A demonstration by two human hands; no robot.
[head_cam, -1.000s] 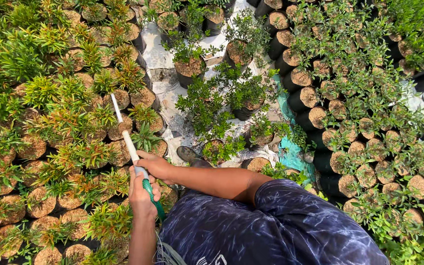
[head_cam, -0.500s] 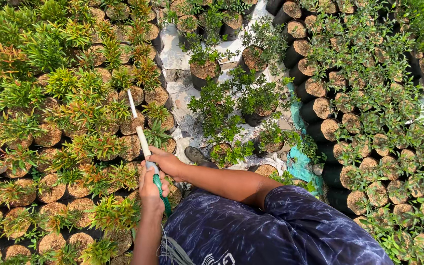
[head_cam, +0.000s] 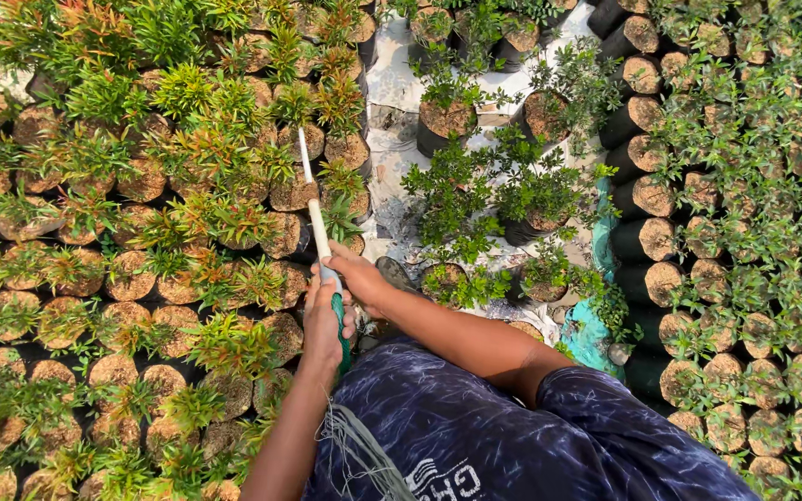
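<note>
In both hands [head_cam: 331,306], a slim whitish wand [head_cam: 313,209], seemingly green-hosed.

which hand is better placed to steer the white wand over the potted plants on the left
Left, probably. The left hand grips the green handle end of the thin white wand, in line with it. The right hand reaches across the body and holds it just ahead, more as a guide.

packed potted seedlings [head_cam: 141,232] left, open paved strip [head_cam: 392,102] ahead

No packages, labels, signs or screens show among the potted plants [head_cam: 234,223].
</note>
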